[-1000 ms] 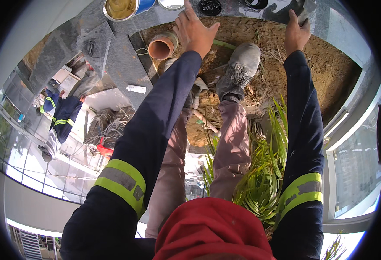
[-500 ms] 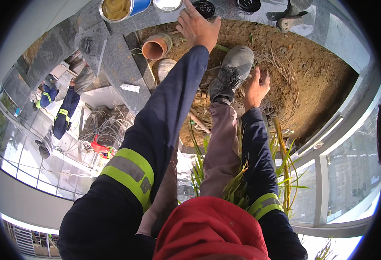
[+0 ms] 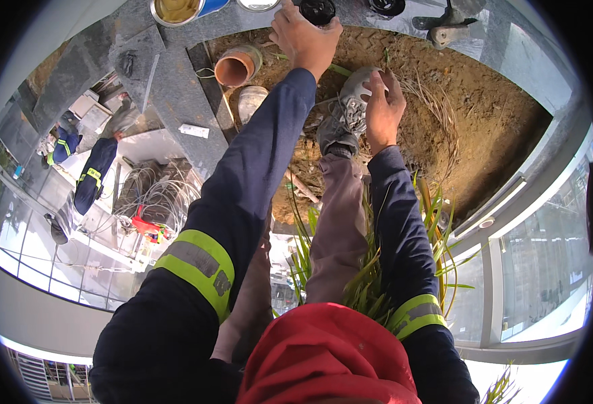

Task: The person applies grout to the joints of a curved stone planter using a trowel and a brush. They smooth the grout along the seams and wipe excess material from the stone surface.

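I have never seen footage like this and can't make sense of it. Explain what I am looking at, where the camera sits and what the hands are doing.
There is no machine here. A person wears a wide fisheye camera on the head, looking down, so straight edges bend near the rim.

The two dark sleeves with reflective bands are the person's own arms. The left hand reaches up to a black round lid on the grey stone ledge. The right hand rests on the person's grey shoe, which stands in a bed of brown soil.

Nearby are an orange pipe end, green plant leaves and a blue tin on the ledge.
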Demonstrator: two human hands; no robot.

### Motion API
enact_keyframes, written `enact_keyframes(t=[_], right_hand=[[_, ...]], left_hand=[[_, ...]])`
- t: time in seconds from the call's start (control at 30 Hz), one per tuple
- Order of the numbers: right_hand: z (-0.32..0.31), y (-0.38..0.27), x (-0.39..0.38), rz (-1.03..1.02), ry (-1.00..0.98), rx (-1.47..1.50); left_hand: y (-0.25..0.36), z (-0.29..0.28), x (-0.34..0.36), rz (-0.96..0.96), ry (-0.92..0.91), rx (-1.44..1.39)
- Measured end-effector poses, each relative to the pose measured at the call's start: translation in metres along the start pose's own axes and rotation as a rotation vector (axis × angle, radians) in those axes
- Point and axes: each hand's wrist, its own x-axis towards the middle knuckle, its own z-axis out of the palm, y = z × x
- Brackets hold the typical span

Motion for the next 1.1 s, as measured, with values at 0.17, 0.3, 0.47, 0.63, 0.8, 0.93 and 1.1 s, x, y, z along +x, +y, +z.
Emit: enact_keyframes(t=[0.17, 0.3, 0.47, 0.63, 0.8, 0.93, 1.1], right_hand=[[0.011, -0.038, 0.018, 0.248, -0.281, 0.544], [0.013, -0.060, 0.013, 0.191, -0.511, 0.572], [0.010, -0.065, 0.013, 0.157, -0.707, 0.558], [0.005, -0.064, 0.022, 0.162, -0.693, 0.503], [-0.001, -0.058, 0.028, 0.205, -0.735, 0.448], [0.005, -0.073, 0.020, 0.220, -0.771, 0.457], [0.010, -0.070, 0.015, 0.319, -0.869, 0.668]], left_hand=[[-0.007, -0.044, -0.025, -0.158, -0.336, -0.837], [-0.011, -0.077, -0.032, -0.158, -0.460, -0.992], [-0.020, -0.095, -0.026, 0.159, -0.563, -0.738], [-0.016, -0.100, -0.023, 0.110, -0.632, -0.891], [-0.017, -0.118, -0.017, 0.163, -0.726, -0.741], [-0.028, -0.118, -0.015, 0.266, -0.702, -0.682], [-0.019, -0.134, -0.019, 0.244, -0.714, -0.667]])
